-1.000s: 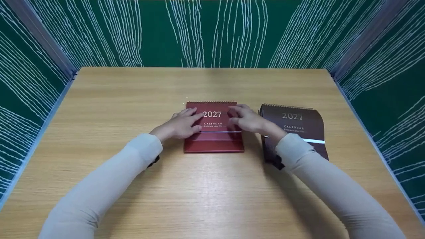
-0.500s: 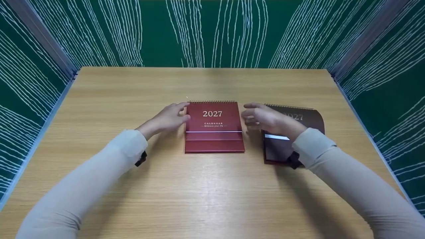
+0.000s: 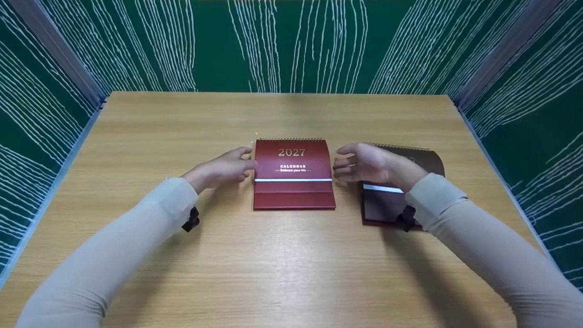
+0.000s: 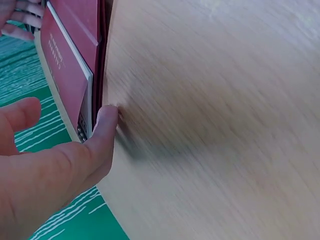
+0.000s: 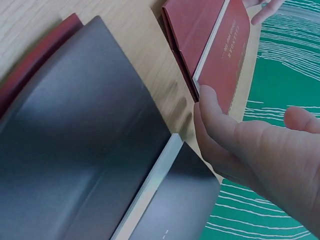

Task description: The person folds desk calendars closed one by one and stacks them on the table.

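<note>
A red 2027 desk calendar with a spiral along its far edge lies at the middle of the table. At its left edge is my left hand, fingers loosely extended; in the left wrist view, a fingertip is beside the calendar's side, and I cannot tell whether it touches. My right hand is just off the right edge, its fingers relaxed and bent, holding nothing. Under and behind this hand, a dark brown 2027 calendar is partly hidden; a red base edge shows beneath it in the right wrist view.
The wooden table reaches back to a green wall with white streaks. Similar panels stand along both sides. Each forearm wears a light sleeve with a dark device at the wrist.
Both hands have moved off the red calendar's cover, outward to its two sides. The right hand now covers more of the brown calendar. The red cover's upper part appears slightly raised.
</note>
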`<action>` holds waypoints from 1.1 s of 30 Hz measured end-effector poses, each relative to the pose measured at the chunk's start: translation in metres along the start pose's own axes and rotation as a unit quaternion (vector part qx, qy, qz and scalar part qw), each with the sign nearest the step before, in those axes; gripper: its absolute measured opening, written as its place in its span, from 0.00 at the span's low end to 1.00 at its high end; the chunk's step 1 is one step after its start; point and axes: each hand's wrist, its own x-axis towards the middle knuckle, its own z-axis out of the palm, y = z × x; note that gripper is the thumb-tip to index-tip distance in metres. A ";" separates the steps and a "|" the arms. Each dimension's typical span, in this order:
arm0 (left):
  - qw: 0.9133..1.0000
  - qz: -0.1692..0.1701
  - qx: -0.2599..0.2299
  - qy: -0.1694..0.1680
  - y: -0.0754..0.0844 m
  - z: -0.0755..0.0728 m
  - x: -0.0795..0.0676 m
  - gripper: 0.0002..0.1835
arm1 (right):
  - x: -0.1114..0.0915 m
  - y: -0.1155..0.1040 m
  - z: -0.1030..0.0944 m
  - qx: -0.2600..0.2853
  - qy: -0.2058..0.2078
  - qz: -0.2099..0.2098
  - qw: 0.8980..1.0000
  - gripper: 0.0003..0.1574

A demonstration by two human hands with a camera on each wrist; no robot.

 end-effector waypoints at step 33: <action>0.979 -0.077 -0.187 0.022 0.006 0.008 0.009 0.34 | 0.016 0.004 0.005 0.041 -0.006 0.054 0.998 0.46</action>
